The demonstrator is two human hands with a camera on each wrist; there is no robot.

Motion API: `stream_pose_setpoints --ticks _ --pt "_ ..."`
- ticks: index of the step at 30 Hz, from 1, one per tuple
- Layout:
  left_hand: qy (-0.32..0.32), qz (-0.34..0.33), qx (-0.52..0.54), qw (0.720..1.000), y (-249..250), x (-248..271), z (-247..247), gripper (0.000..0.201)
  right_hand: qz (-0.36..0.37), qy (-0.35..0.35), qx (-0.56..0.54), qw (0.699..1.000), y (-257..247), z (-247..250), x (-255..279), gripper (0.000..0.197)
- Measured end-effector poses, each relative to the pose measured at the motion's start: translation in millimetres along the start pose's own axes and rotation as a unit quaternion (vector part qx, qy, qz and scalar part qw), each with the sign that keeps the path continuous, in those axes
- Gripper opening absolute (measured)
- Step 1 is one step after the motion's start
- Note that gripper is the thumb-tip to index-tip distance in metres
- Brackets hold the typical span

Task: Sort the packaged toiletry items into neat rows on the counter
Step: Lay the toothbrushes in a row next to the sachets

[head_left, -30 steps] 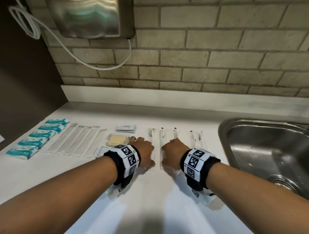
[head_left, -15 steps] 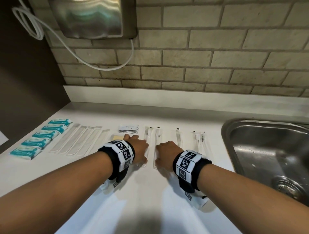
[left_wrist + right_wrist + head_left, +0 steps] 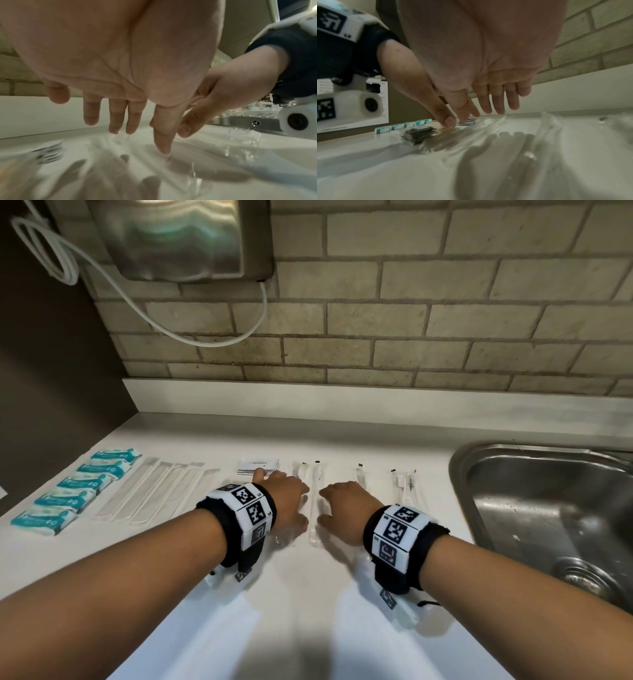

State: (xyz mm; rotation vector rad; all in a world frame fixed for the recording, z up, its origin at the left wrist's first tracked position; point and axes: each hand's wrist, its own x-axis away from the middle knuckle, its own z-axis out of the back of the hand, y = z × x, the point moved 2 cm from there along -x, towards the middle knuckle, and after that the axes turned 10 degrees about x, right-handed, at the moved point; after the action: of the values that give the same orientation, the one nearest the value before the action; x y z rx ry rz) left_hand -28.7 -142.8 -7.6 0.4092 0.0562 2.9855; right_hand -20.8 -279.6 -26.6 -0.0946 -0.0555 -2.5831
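Several clear-wrapped toothbrush packets [image 3: 314,501] lie side by side on the white counter [image 3: 308,594]. My left hand [image 3: 286,503] rests flat over the leftmost packets with straight fingers [image 3: 118,121] touching the wrap. My right hand [image 3: 346,510] lies flat just to their right, its fingers [image 3: 496,102] straight and spread over another packet [image 3: 546,129]. Two more clear packets [image 3: 404,484] lie further right. At the left are a row of teal soap packets [image 3: 72,491], a row of long clear sleeves [image 3: 154,494], and a stack of white sachets [image 3: 258,466].
A steel sink [image 3: 548,508] sits close on the right. A brick wall with a white upstand [image 3: 342,402] bounds the back. A steel dispenser [image 3: 181,237] with a white cord [image 3: 144,313] hangs above the left. A dark wall [image 3: 51,371] closes the left side.
Both hands have slid left with the toothbrush packets under them, bringing the left packets closer together. A gap has opened between these and the packets near the sink.
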Motion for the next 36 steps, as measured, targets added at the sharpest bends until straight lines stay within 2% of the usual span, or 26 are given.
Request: stream_pose_setpoints --ticks 2,6,10,13,21,24,27,31,36 --pt "0.013 -0.012 0.013 1.000 13 -4 6 0.053 -0.022 -0.009 -0.005 1.000 17 3 6 0.042" --pt "0.013 -0.053 0.041 0.998 50 -15 9 0.057 -0.051 -0.033 0.068 0.996 56 6 27 0.042" --pt "0.019 -0.074 0.030 0.997 80 -17 -12 0.068 -0.073 -0.082 0.078 0.991 81 4 48 0.042" --pt "0.024 -0.072 0.020 0.997 89 -17 -25 0.071 -0.074 -0.108 0.080 0.988 83 -1 57 0.035" --pt "0.024 -0.057 0.010 0.998 84 -12 -23 0.052 -0.068 -0.135 0.061 0.987 70 -10 40 0.018" --pt "0.017 -0.053 0.000 0.998 79 -11 -23 0.054 -0.085 -0.136 0.024 0.987 62 -12 34 0.014" --pt "0.013 -0.051 -0.005 0.999 73 -11 -22 0.059 -0.105 -0.107 0.000 0.989 55 -11 33 0.010" --pt "0.008 -0.034 -0.009 0.999 62 -14 -19 0.059 -0.072 -0.151 -0.033 0.985 50 -7 31 0.026" --pt "0.008 -0.028 -0.003 1.000 54 -17 -20 0.063 -0.061 -0.159 -0.047 0.984 51 -6 30 0.033"
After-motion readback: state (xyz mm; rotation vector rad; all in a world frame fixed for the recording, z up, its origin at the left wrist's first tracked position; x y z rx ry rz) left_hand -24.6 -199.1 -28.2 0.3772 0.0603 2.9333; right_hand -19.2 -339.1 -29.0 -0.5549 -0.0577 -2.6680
